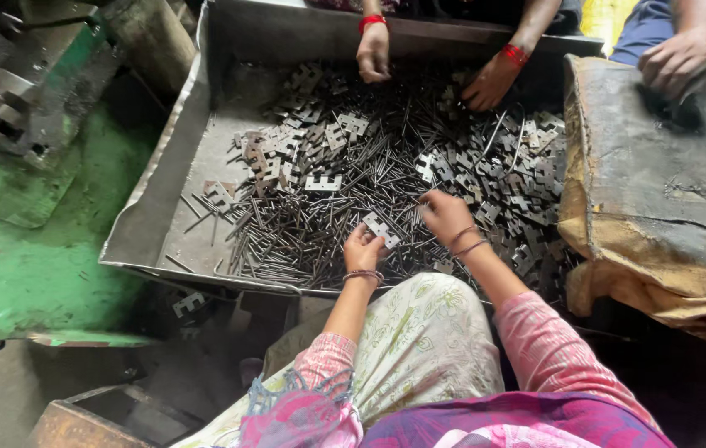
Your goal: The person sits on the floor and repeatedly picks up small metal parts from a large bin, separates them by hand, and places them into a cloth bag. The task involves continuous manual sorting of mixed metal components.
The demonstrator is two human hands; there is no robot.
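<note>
The left hand [363, 247] pinches a notched hinge leaf [380, 228] just above the pin heap in the metal tray [162, 199], angled toward the right hand [446, 216], whose fingers curl over the pins (whether it holds one I cannot tell)

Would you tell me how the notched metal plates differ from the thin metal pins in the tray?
The notched plates are flat and wide with cut-out edges; the pins are thin, straight rods. The plates look lighter, the pins darker. Both are loose metal, heaped in the tray. The left hand holds a plate.
</note>
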